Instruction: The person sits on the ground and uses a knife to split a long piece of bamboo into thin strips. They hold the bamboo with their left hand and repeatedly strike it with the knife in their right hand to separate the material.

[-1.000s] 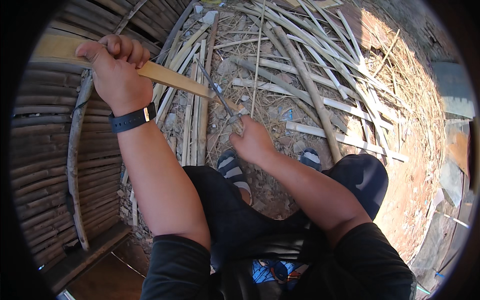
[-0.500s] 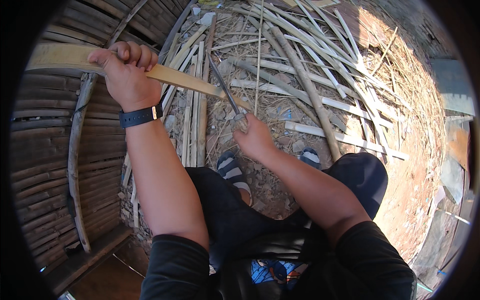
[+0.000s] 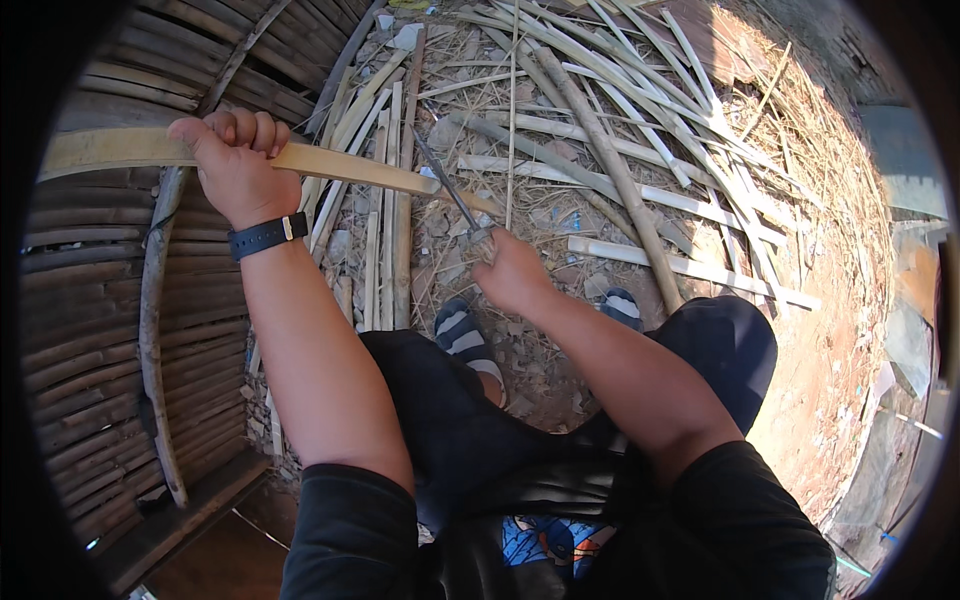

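Observation:
My left hand (image 3: 243, 165) is closed round a long pale bamboo strip (image 3: 350, 170), its palm toward the dark slatted wall. The strip runs from the far left past my fist to about the middle of the view. In my right hand (image 3: 512, 275) is a knife (image 3: 447, 172), gripped by its short handle (image 3: 483, 245). Its narrow dark blade points up and to the left, meeting or crossing the strip near its right end. Whether the edge cuts into the bamboo cannot be made out. A short light-brown piece (image 3: 472, 202) shows just right of the blade.
Split bamboo strips (image 3: 690, 265) lie crisscrossed on the littered ground ahead and to the right, with a thicker pole (image 3: 610, 165) among them. A slatted bamboo wall (image 3: 90, 300) rises close on my left. Dry straw (image 3: 770, 130) is heaped at the right.
My left hand has moved left and slightly down, drawing the bamboo strip left along the blade. My right hand and the knife's handle stay nearly in place.

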The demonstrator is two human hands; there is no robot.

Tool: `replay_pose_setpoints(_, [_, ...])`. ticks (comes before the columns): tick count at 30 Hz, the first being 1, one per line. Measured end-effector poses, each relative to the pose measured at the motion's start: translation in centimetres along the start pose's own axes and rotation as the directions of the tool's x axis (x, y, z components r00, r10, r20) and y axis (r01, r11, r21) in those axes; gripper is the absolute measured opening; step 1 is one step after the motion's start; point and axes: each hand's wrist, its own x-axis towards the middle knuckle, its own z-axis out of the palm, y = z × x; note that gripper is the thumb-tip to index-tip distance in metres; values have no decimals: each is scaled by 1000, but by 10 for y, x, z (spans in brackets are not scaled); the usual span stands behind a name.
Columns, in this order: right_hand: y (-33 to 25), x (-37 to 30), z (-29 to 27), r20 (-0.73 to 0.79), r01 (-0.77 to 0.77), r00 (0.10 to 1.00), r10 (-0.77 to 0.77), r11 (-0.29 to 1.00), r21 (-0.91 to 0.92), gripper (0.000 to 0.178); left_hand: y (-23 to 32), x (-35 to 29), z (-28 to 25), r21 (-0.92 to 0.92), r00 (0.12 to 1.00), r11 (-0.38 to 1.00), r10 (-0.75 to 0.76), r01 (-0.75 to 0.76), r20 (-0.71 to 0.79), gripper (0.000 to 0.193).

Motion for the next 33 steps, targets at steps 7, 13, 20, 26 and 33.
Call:
replay_pose_setpoints(7, [-72,-19,-19,95,111,987,-126,982,150,48,-1,-4,1,2,999,1000,17,-17,36,64])
replay_pose_setpoints(13, [14,5,10,15,-22,1000,23,999,-44,49,-2,-7,8,-3,999,1000,-7,7,32,60])
replay_pose_setpoints(20, [-35,-12,-11,29,58,998,-60,997,53,44,-6,-2,1,-24,999,1000,-3,4,40,61])
replay_pose_setpoints(26, [-34,-11,11,-18,177,984,-176,984,23,44,0,-7,6,5,999,1000,31,-31,29,61])
replay_pose_setpoints(33, [-2,0,1,33,-21,999,22,999,-48,36,-5,-4,2,-6,998,999,-35,34,-49,61])
